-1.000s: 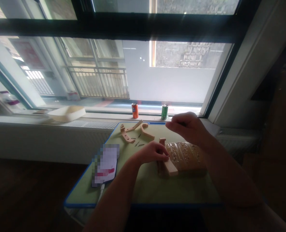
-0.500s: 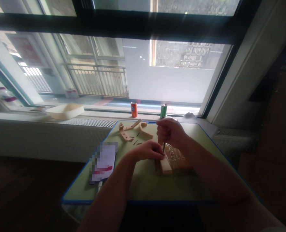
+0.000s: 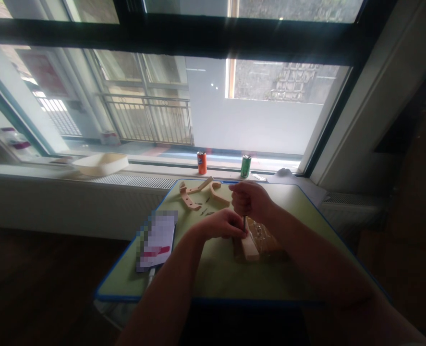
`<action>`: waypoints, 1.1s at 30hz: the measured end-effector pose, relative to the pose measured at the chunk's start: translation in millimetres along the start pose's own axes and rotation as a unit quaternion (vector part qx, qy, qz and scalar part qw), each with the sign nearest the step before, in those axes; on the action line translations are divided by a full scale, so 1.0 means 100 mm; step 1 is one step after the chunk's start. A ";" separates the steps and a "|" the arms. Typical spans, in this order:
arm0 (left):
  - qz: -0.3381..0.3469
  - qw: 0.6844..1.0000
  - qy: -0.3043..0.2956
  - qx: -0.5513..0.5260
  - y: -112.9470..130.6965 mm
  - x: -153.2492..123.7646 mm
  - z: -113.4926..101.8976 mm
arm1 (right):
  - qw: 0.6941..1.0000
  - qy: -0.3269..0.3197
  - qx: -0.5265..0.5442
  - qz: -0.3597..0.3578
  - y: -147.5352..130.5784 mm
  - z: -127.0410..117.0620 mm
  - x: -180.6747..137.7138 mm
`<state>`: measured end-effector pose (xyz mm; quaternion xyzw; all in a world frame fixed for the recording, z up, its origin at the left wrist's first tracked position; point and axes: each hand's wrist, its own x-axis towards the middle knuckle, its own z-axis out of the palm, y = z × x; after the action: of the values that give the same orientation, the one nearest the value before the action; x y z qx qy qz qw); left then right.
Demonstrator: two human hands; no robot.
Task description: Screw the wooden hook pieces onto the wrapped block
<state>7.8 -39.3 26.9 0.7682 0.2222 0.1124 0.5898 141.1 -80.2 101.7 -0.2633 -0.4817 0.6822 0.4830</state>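
My left hand (image 3: pixel 223 224) is closed, its fingertips pinched on the top of a pale wooden block (image 3: pixel 249 246) that lies against a brown wooden panel (image 3: pixel 266 240) on the green table (image 3: pixel 220 269). My right hand (image 3: pixel 250 199) is a fist just above it, gripping a thin dark tool (image 3: pixel 244 224) that points straight down at the block's top end. Whatever sits under the tool's tip is too small to make out.
Curved wooden parts (image 3: pixel 198 194) and a few small dark screws (image 3: pixel 205 211) lie at the table's far side. A blurred paper pad (image 3: pixel 157 240) rests at the left. An orange can (image 3: pixel 201 163), a green can (image 3: pixel 245 166) and a white tray (image 3: pixel 99 164) stand on the windowsill.
My right hand came down from above the panel to the block's top end, now gripping the thin tool upright. My left hand stayed pinched on the block.
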 end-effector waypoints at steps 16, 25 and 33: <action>-0.015 0.999 0.024 -0.042 0.01 -0.02 -0.01 | 0.993 -0.071 -0.086 0.036 -0.04 -0.06 0.02; 0.035 0.987 0.084 -0.131 0.03 -0.01 0.03 | 0.844 -0.125 -0.522 -0.004 -0.55 -0.28 -0.19; 0.094 0.975 0.132 -0.151 0.08 0.05 0.18 | 0.637 0.030 -0.768 -0.055 -0.56 -0.21 -0.35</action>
<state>21.7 -54.3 28.8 0.6657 0.2058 0.3001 0.6514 195.6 -99.9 140.9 -0.5325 -0.8311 0.0297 0.1573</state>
